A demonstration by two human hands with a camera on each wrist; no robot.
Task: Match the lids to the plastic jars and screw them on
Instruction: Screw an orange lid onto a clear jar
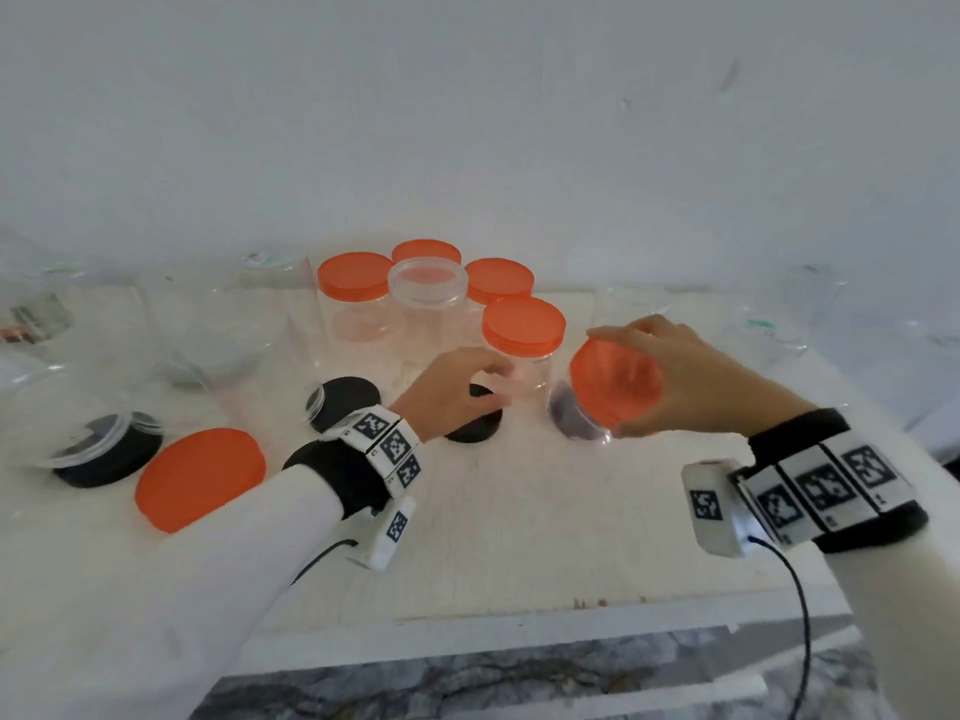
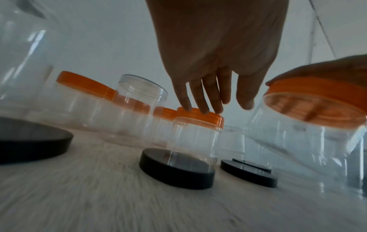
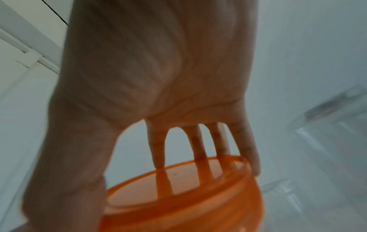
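Observation:
My right hand [image 1: 644,379] grips the orange lid [image 1: 615,387] of a clear plastic jar [image 1: 579,415] that is tilted toward me on the white table [image 1: 519,537]. From the right wrist, the fingers [image 3: 158,153] and thumb curl round that lid [image 3: 178,196]. My left hand [image 1: 462,389] hovers with loose, fairly straight fingers [image 2: 200,100] over a black lid [image 1: 474,431], right beside an upright jar with an orange lid [image 1: 523,324]. It holds nothing. From the left wrist I see that jar [image 2: 195,138] behind the black lid [image 2: 176,168].
A loose orange lid [image 1: 200,478] and two more black lids [image 1: 345,402] [image 1: 106,454] lie at the left. Three capped jars [image 1: 355,275] and an open clear jar [image 1: 428,285] stand at the back. Clear containers crowd both sides. The table's front edge [image 1: 519,623] is near.

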